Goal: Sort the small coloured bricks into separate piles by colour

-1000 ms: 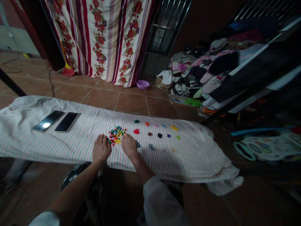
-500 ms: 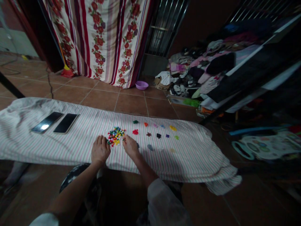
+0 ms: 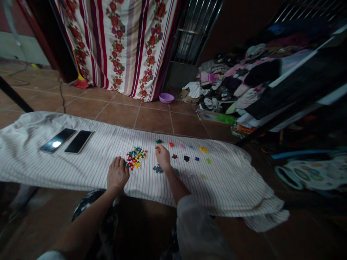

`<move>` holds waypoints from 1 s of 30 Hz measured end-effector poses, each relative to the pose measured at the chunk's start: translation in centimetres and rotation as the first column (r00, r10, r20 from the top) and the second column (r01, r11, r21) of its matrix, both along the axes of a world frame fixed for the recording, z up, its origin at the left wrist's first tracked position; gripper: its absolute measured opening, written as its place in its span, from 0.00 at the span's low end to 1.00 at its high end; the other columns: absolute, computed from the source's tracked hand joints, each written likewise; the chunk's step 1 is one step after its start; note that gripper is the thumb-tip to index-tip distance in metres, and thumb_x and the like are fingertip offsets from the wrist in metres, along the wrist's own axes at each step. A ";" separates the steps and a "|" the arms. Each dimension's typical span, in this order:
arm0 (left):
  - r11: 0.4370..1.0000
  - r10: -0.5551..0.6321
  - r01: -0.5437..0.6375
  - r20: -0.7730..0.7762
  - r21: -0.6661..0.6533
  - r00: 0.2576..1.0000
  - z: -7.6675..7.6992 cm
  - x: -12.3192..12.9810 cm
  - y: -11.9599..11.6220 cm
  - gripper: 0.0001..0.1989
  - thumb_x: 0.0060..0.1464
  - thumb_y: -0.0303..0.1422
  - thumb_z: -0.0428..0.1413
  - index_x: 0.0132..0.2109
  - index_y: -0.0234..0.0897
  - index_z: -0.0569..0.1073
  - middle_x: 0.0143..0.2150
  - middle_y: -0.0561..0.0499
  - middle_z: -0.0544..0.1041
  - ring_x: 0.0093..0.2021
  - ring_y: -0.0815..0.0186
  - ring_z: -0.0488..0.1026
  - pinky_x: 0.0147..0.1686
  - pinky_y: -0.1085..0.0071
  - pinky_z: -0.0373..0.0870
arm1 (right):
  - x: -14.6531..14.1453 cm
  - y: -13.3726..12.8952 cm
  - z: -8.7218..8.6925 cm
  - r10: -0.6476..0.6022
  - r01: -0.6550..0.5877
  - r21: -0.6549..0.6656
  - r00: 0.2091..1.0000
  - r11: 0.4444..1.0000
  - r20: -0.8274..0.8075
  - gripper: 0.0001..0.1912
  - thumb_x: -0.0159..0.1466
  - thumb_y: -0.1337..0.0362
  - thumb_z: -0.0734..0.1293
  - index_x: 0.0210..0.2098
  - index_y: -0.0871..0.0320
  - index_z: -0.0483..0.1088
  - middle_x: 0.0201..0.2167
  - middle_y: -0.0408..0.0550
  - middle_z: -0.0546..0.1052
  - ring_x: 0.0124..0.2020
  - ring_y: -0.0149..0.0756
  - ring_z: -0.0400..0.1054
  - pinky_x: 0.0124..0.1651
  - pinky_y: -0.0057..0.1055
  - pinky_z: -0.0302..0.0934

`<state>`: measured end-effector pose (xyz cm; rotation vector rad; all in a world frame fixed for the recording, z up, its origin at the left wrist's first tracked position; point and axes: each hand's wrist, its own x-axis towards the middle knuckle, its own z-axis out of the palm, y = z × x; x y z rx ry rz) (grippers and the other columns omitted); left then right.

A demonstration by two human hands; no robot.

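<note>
My left hand (image 3: 118, 174) lies palm down on the striped cloth, its fingers stretched out at the left edge of a mixed pile of small coloured pieces (image 3: 137, 157). Over the sorted groups, my right hand (image 3: 163, 157) is closed in a pinch; a small green piece (image 3: 156, 147) shows at its fingertips. Just beyond it lies a dark green group (image 3: 159, 141). Grey pieces (image 3: 157, 169) lie by its wrist side. To its right are orange (image 3: 171, 144), brown (image 3: 174, 156), black (image 3: 186, 158) and yellow (image 3: 204, 149) groups. The red group is hidden behind this hand.
Two phones (image 3: 58, 140) lie at the left on the cloth-covered surface (image 3: 89, 173). Pink, blue, purple and lime (image 3: 208, 161) groups sit at the right. Beyond are a purple basin (image 3: 166, 98), a flowered curtain (image 3: 130, 47) and a heap of clothes (image 3: 230, 79).
My right hand has moved from the pile to the right and away from me, carrying the small green piece toward the dark green group. My left hand stays beside the pile.
</note>
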<state>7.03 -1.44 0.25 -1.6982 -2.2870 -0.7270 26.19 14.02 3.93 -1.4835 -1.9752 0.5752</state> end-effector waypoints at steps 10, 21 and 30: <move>1.000 0.005 -0.006 -0.009 -0.008 1.000 -0.1 0.0 0.0 0.20 0.59 0.31 0.45 0.54 0.29 0.69 0.58 0.34 0.71 0.63 0.49 0.63 0.60 0.53 0.62 | 2.2 6.0 -1.9 -0.235 0.225 -0.104 0.968 0.969 -0.089 0.18 0.60 0.71 0.60 0.45 0.55 0.75 0.42 0.49 0.80 0.45 0.36 0.74 0.53 0.32 0.64; 1.000 0.006 -0.006 -0.014 -0.013 1.000 -0.3 0.0 0.1 0.20 0.58 0.31 0.45 0.54 0.28 0.70 0.58 0.34 0.71 0.63 0.49 0.63 0.61 0.54 0.62 | 1.5 7.3 -2.6 -0.157 0.160 -0.107 0.987 0.981 0.041 0.25 0.61 0.74 0.56 0.55 0.64 0.73 0.48 0.57 0.78 0.52 0.41 0.72 0.58 0.35 0.63; 1.000 0.008 -0.008 -0.005 -0.007 1.000 -0.3 0.0 0.1 0.20 0.58 0.31 0.45 0.53 0.28 0.70 0.58 0.35 0.71 0.63 0.49 0.64 0.61 0.53 0.62 | 1.4 7.0 -2.9 -0.134 0.129 -0.099 0.990 0.987 -0.040 0.25 0.62 0.73 0.55 0.54 0.60 0.73 0.51 0.54 0.78 0.54 0.39 0.71 0.58 0.34 0.62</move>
